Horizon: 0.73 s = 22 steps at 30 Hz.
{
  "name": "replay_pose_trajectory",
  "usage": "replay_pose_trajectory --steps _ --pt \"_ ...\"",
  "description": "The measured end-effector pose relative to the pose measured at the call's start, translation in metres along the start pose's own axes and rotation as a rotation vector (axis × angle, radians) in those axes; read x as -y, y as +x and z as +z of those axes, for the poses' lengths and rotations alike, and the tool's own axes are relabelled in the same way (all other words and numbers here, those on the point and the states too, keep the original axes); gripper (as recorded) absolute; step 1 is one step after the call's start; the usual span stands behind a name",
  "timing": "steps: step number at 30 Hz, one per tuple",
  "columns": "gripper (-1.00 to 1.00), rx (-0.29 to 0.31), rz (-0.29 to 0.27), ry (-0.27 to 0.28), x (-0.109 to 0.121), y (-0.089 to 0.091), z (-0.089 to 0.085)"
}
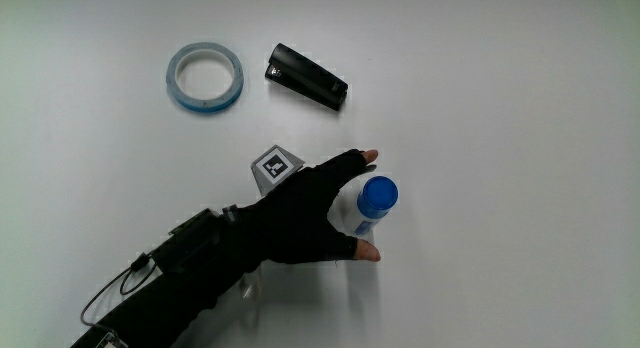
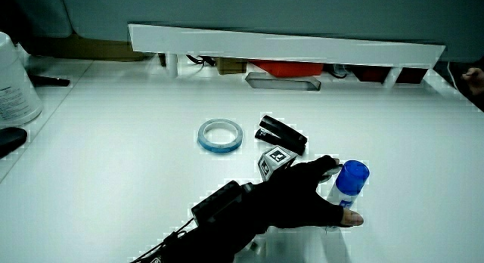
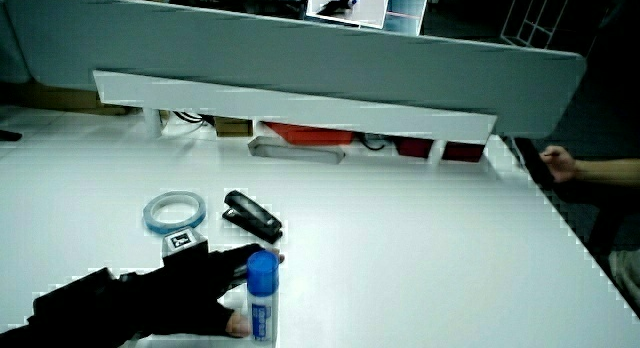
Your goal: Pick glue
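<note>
Your gloved hand | fingers wrap the upright white glue stick with blue cap | you grasp it on the white table

I see a white table carrying a tape ring with a black stapler just beside it, and, nearer the person, an upright glue bottle (blue cap, white body).

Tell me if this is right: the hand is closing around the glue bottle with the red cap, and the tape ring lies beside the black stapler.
Not quite. The glue bottle has a blue cap, not red, as the main view shows. The rest holds: the hand is around it, and the tape ring lies beside the black stapler.
</note>
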Motion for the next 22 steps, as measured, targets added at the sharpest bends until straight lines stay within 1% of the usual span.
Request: replay_pose_trajectory --steps 1,2,3,4,6,7,8,9,10,11,12,14,15,16,18,19,20,21,22 --pt "0.33 0.01 -0.012 0.025 0.001 0.0 0.0" --pt "0.4 0.016 -0.006 0.05 0.002 -0.001 0.001" --pt "0.47 0.014 -0.006 0.077 0.003 -0.001 0.002" --pt "0.53 0.003 -0.01 0.092 0.003 -0.002 0.003" --pt "0.67 -0.006 -0.032 0.096 0.003 -0.002 0.003" --pt "0.73 -0.008 -0.031 0.096 0.004 -0.002 0.003" --pt "0.8 -0.022 -0.044 0.107 0.004 -0.002 0.003" --pt "0.87 -0.015 -0.048 0.107 0.004 -0.001 0.002" --pt "0.93 -0.029 -0.047 0.108 0.004 -0.001 0.003" --pt "1.0 -0.012 -0.045 0.111 0.006 0.001 0.002" --pt "1.0 -0.038 -0.064 0.119 0.005 0.0 0.002" --pt "1.0 -0.044 -0.062 0.122 0.006 -0.001 0.002" --pt "1.0 -0.052 -0.084 0.127 0.006 0.0 0.001" --pt "1.0 -0.052 -0.076 0.125 0.007 0.002 0.001" --pt "1.0 -0.065 -0.101 0.126 0.007 0.003 -0.001" --pt "1.0 -0.059 -0.095 0.124 0.009 0.004 -0.001" --pt "1.0 -0.033 -0.102 0.121 0.01 0.007 -0.001" --pt "1.0 -0.016 -0.104 0.12 0.01 0.006 0.0" --pt "1.0 0.032 -0.111 0.119 0.012 0.009 0.002"
